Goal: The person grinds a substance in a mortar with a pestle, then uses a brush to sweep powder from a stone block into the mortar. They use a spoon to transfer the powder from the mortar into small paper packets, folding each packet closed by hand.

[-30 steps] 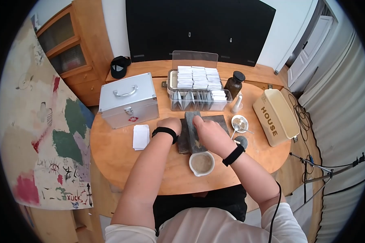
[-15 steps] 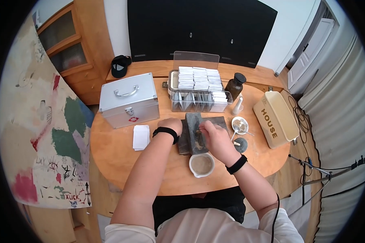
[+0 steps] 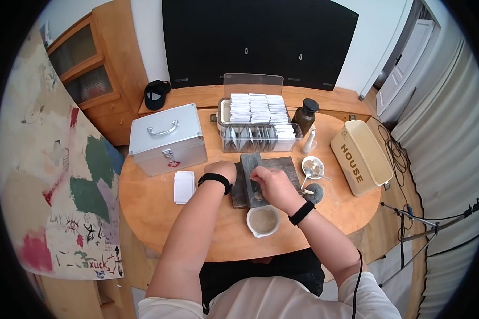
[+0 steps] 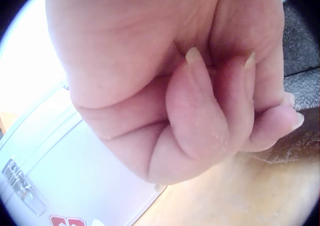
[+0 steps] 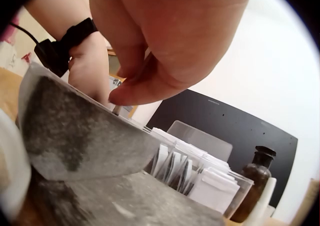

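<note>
Across the dark slab [image 3: 287, 167] near the middle of the table [image 3: 218, 242], a grey block [image 5: 85, 131] running from far to near, with a dark patch on the surface. Just changed: place of the right hand [image 3: 274, 183]. 1 second ago, near the far end of the block, with the thumb laid on top; 0.5 seconds ago, drawn back toward the right edge; now over the block again, farther left and short of the far end. Narrow at the fingertips, pinching a small thin piece [image 5: 116, 109], too little in sight to name, with a tip close to the block, perhaps touching. Little change at the left hand [image 3: 224, 169]: beside the left edge of the slab, curled in toward the palm, with nothing to be seen in the grasp; cannot tell touching from not touching there. Much the same, too, for the white bowl [image 5: 20, 158] of cloudy liquid [image 3: 263, 219], just beside the near end of the block. By judgement: work on the block most likely in progress, in short passes, not finished. Off to the left, paper stack [image 3: 184, 187] and silver case [image 3: 167, 135], both unmoved, seemingly outside the present step.
</note>
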The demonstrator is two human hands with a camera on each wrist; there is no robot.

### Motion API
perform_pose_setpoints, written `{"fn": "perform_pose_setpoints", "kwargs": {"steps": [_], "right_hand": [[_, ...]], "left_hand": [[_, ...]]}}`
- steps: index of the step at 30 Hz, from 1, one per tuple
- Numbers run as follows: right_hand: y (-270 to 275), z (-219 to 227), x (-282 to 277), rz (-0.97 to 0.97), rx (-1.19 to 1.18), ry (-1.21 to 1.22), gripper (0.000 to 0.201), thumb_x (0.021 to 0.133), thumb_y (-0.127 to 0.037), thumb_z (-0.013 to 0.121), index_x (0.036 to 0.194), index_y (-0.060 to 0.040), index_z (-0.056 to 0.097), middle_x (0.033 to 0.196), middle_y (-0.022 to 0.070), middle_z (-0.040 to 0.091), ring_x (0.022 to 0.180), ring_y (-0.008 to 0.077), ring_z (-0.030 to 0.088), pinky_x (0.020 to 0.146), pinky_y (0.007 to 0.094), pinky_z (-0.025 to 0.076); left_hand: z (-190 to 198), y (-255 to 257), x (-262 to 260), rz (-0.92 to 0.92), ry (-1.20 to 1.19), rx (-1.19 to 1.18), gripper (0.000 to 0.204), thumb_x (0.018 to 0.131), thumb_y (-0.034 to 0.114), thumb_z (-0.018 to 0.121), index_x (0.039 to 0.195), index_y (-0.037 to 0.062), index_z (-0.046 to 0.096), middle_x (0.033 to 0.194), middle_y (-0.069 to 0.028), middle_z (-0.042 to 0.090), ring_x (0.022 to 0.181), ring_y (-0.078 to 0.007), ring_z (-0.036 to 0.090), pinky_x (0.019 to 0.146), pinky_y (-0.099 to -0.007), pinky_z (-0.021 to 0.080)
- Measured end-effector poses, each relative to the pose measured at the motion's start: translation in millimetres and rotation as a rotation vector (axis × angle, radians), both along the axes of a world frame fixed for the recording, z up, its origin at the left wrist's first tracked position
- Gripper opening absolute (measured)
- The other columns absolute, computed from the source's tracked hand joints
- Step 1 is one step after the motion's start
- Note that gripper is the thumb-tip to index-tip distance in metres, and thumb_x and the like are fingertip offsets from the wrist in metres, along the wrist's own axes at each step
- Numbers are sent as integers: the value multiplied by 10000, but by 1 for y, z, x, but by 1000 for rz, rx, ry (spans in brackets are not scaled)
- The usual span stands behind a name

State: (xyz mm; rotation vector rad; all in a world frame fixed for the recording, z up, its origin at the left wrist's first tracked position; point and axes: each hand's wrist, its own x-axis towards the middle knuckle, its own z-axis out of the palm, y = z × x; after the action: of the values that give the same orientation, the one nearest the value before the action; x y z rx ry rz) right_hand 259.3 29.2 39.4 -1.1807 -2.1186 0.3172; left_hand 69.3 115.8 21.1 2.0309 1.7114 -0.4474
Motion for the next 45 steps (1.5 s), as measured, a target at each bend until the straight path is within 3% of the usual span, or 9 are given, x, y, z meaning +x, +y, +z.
{"fn": "perform_pose_setpoints", "kwargs": {"steps": [2, 7, 10, 13, 17, 21, 23, 31, 45], "right_hand": [[-7, 11, 1, 49, -168, 43, 74, 932, 2, 658, 1002, -23, 656, 873, 187, 732, 814, 389, 723, 692, 412, 580], [11, 17, 1, -141, 1, 116, 63, 924, 10, 636, 983, -12, 644, 855, 208, 716, 846, 410, 715, 730, 469, 576], [15, 4, -1, -88, 96, 84, 50, 935, 0, 635, 982, -14, 649, 869, 215, 717, 851, 416, 712, 738, 480, 571], [9, 9, -3, 22, -114, 48, 57, 942, 3, 623, 990, -12, 652, 898, 219, 721, 863, 423, 709, 744, 486, 569], [14, 18, -6, -207, -18, 161, 81, 943, -6, 626, 1010, -8, 672, 930, 217, 730, 885, 430, 708, 751, 474, 573], [18, 8, -6, -50, 38, 4, 85, 970, -27, 640, 1040, -7, 684, 893, 197, 740, 827, 350, 745, 726, 411, 583], [9, 18, -2, 11, -268, 77, 112, 957, -11, 609, 1035, -6, 689, 930, 214, 742, 896, 401, 725, 768, 462, 581], [9, 27, -3, -107, -170, 175, 296, 960, 33, 588, 1242, -12, 509, 946, 242, 716, 919, 433, 709, 756, 491, 561], [14, 10, -9, 16, -186, 72, 192, 956, 5, 617, 1103, -12, 494, 960, 245, 693, 927, 453, 687, 758, 501, 551]], "left_hand": [[1, -2, -1, 1, -4, -3, 390, 844, 302, 847, 1157, 80, 781, 1191, -139, 760, 1124, -321, 723, 927, -441, 572], [-3, -1, -1, 5, -16, 14, 268, 887, 204, 745, 1128, 106, 804, 1209, -121, 764, 1136, -310, 727, 921, -409, 572], [4, -4, 1, 13, -9, 14, 270, 888, 205, 745, 1132, 106, 803, 1204, -121, 765, 1130, -310, 729, 918, -412, 573], [8, -7, -1, 9, -20, 17, 271, 885, 204, 749, 1133, 111, 804, 1208, -119, 765, 1136, -306, 727, 920, -412, 572], [6, -5, -1, 27, -30, -20, 275, 880, 205, 757, 1135, 114, 804, 1215, -120, 762, 1145, -304, 723, 925, -412, 572], [0, -4, -1, 17, -24, -20, 334, 865, 261, 805, 1149, 86, 789, 1214, -139, 756, 1143, -318, 719, 937, -433, 569], [-3, -2, -4, 9, -34, 4, 405, 855, 308, 843, 1167, 60, 773, 1215, -153, 750, 1147, -329, 713, 948, -450, 565], [0, 0, -1, 7, -24, -28, 409, 854, 310, 840, 1186, 80, 773, 1224, -139, 751, 1157, -325, 711, 951, -444, 565], [-5, 0, -4, 23, -48, -13, 390, 856, 300, 839, 1171, 78, 777, 1215, -139, 753, 1150, -322, 714, 940, -449, 570]]}}
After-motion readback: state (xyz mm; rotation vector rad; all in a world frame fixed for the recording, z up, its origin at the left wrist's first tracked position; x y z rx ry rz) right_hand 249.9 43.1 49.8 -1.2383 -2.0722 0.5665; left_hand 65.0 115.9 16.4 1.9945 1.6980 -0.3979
